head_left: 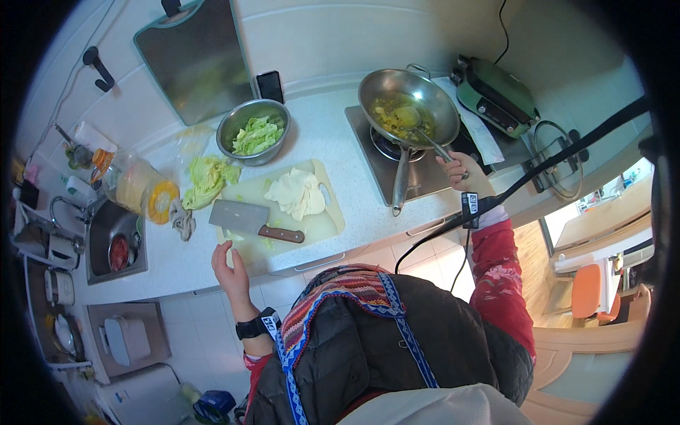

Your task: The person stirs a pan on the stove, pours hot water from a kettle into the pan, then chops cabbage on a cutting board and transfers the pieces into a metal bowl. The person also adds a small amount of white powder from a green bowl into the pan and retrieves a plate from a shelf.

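Note:
My right hand [460, 172] grips the handle of a metal spatula [425, 138] whose blade rests in yellow food inside a steel wok [407, 99] on the gas stove [425, 170]. My left hand [228, 265] rests with fingers apart at the counter's front edge, just below a pale cutting board [329, 219]. On the board lie a cleaver [248, 219] with a brown handle and a pile of pale cabbage leaves [297, 193]. A cabbage chunk [207, 178] sits left of the board.
A steel bowl [253, 129] of chopped cabbage stands behind the board. A second board [195, 60] leans on the wall. A sink [113, 244] lies at the left, with a yellow-lidded jar [138, 190] beside it. A green appliance [496, 95] and glass lid [559, 159] sit at right.

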Tool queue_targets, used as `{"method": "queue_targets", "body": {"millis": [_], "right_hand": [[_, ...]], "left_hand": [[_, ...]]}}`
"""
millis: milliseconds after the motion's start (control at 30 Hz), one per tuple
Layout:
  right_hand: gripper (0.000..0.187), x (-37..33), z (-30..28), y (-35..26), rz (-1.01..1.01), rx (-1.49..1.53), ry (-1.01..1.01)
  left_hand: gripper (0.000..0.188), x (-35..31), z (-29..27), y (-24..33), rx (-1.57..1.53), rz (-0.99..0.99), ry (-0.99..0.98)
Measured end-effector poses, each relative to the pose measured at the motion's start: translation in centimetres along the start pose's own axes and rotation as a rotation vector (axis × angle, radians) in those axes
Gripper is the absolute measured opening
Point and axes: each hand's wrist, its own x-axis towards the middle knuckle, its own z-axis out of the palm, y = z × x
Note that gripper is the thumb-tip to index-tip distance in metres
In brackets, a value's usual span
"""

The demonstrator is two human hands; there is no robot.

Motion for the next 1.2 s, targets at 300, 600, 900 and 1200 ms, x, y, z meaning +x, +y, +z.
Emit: {"method": "queue_targets", "body": {"millis": [300,600,900,1200], "right_hand": [[0.026,-2.1,2.4,1.6,-0.673,-0.909,0.368],[0.025,0.1,-2.1,2.8,-1.151,-1.468,0.783],[0.035,0.3,-3.9,5.2,-1.245,-1.353,0.936],[0.033,0.1,-6.5,5.5,-1.13,-1.205,0.833]], "left_hand": [[0.02,0.1,0.0,0.2,0.003,0.035,-0.017],[0.021,0.0,-0.3,-0.2,0.012,0.004,-0.017],[0.021,0.4,-1.7,-1.9,0.055,0.046,0.055],[0.02,1.1,-5.5,-2.9,0.049,-0.017,0.033]]}}
